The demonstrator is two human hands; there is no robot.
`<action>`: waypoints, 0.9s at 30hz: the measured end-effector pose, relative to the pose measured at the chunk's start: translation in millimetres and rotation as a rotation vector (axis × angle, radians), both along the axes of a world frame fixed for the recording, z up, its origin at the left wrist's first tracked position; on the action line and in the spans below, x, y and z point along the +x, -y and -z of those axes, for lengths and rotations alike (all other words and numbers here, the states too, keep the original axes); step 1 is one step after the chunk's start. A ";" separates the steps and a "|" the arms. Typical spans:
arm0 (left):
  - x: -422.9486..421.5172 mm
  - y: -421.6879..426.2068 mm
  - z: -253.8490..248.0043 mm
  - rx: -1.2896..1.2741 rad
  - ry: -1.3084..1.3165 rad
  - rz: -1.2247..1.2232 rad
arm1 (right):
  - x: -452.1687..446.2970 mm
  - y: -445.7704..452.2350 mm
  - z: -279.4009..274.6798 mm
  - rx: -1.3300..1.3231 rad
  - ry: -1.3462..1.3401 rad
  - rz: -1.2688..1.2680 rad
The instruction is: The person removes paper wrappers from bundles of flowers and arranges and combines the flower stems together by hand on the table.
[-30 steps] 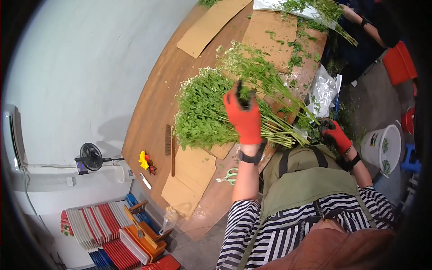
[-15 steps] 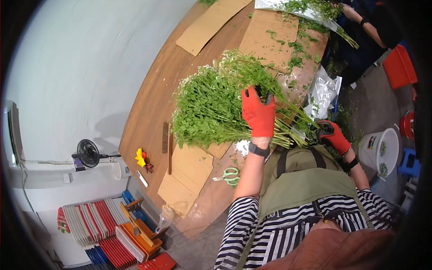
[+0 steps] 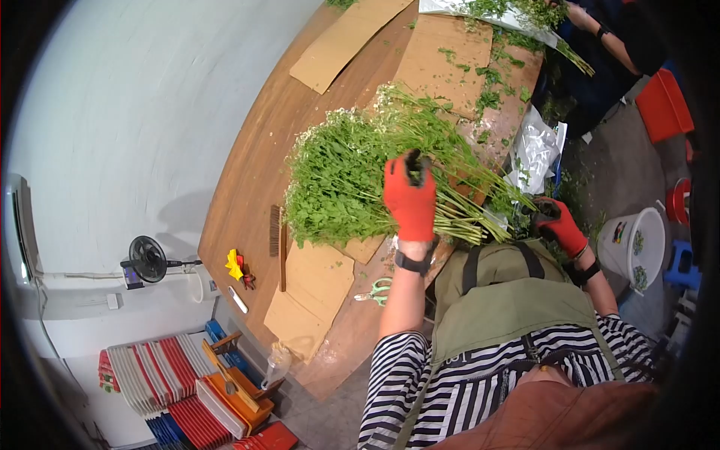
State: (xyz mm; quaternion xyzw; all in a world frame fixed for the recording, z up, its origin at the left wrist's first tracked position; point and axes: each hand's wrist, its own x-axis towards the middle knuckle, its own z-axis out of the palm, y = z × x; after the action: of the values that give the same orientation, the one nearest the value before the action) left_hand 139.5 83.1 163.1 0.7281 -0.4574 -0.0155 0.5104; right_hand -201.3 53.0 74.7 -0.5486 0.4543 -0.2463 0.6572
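Note:
A large bunch of small white flowers on leafy green stems (image 3: pixel 337 176) lies on the wooden table, blooms to the left and cut ends toward my apron. My left hand (image 3: pixel 410 201), in a red glove with black fingertips, is over the stems with its fingers curled; what lies inside them is hidden. My right hand (image 3: pixel 561 227), in a matching glove, is closed around the lower ends of a few flower stems (image 3: pixel 480 176) slanting across the bunch's upper right. Green-handled scissors (image 3: pixel 379 291) lie beside my left forearm, partly covered by it.
Cardboard sheets (image 3: pixel 311 289) and a brush (image 3: pixel 277 244) lie on the table (image 3: pixel 244 180). Crumpled white wrapping (image 3: pixel 536 154) hangs at its right edge. A white bucket (image 3: pixel 626 244) stands on the floor. At the top right, another person's hand (image 3: pixel 581 16) holds flower stems.
My left hand has shifted a little left over the bunch, and its forearm now covers part of the scissors. My right hand stays almost in place.

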 end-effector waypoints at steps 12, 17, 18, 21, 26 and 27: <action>-9.4 -0.8 48.5 0.233 -0.055 0.060 | 0.3 4.9 5.0 -0.120 0.002 -0.091; -4.5 1.6 79.2 0.335 -0.009 0.020 | 8.9 -5.3 -3.8 -0.276 -0.034 -0.086; 0.0 3.7 76.4 0.306 -0.063 -0.109 | 11.0 -6.6 -3.6 -0.334 -0.034 -0.050; 28.8 7.3 66.0 0.178 -0.203 -0.316 | 11.0 1.0 -7.8 -0.400 -0.126 -0.023; 7.0 -16.4 29.9 -0.164 -0.350 -0.277 | 21.1 -2.2 -34.4 -0.610 -0.194 -0.018; -11.8 -21.8 17.2 -0.159 -0.295 -0.290 | 22.9 -2.3 -36.0 -0.621 -0.186 -0.008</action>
State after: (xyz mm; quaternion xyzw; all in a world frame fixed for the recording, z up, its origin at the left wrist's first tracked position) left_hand 127.7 104.8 145.9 0.7336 -0.2680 -0.0123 0.6244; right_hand -178.4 55.4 110.7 -0.7448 0.4136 -0.3194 0.4150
